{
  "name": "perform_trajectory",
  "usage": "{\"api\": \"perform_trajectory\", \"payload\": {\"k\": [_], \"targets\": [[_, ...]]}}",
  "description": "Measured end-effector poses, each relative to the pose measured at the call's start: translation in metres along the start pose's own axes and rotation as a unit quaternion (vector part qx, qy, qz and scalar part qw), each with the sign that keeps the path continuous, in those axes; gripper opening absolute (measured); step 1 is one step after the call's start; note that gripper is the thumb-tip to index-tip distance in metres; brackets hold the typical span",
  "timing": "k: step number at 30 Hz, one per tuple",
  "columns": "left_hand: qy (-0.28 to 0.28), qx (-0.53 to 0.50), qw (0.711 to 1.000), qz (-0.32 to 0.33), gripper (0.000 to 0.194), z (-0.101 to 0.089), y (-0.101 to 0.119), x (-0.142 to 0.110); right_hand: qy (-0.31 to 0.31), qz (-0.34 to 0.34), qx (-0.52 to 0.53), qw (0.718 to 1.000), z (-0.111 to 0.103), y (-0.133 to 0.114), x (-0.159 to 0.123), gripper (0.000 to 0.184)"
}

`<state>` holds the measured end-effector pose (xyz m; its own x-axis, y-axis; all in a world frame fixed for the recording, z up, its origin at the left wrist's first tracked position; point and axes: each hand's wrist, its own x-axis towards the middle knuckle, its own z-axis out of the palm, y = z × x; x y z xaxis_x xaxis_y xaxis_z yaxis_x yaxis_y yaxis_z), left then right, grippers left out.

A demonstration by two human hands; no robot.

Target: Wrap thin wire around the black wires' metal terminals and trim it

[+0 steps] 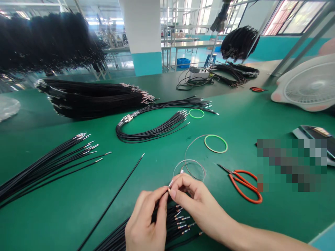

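In the lower middle, my left hand [146, 219] is closed in a pinch on the end of a black cable, mostly hidden by the fingers. My right hand [196, 198] meets it there, thumb and forefinger pinched at the cable's silvery tip [170, 183]. Whatever else the right fingers hold is too small to make out. Just beyond the right fingers lies a loop of thin clear-grey wire or tubing [186, 161]. Beneath both hands is a bundle of black cables [115, 238] with metal and copper-coloured ends. One single black cable [117, 193] lies to the left.
Red-handled scissors [244, 181] lie to the right, near a green ring [216, 152]. Cable bundles [52, 164] rest at left and behind [146, 134], with a thick black stack [96, 97] farther back. A white fan [309, 85] stands at right. Part of the right side is pixelated.
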<state>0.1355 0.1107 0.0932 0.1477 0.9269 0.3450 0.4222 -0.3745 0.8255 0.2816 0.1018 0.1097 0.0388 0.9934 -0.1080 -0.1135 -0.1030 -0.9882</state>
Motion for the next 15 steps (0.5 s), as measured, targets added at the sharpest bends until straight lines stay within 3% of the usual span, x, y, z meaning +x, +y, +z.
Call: {"api": "perform_trajectory", "payload": {"k": [5,15], "targets": [[-0.021,0.012,1.0,0.018,0.015,-0.001,-0.009,-0.001,-0.001,-0.001,-0.005,1.0,0.0,-0.001,0.0,0.018],[-0.006,0.025,1.0,0.016,0.014,0.001,-0.012,-0.002,-0.006,-0.005,-0.011,1.0,0.0,-0.004,-0.001,0.016]]}}
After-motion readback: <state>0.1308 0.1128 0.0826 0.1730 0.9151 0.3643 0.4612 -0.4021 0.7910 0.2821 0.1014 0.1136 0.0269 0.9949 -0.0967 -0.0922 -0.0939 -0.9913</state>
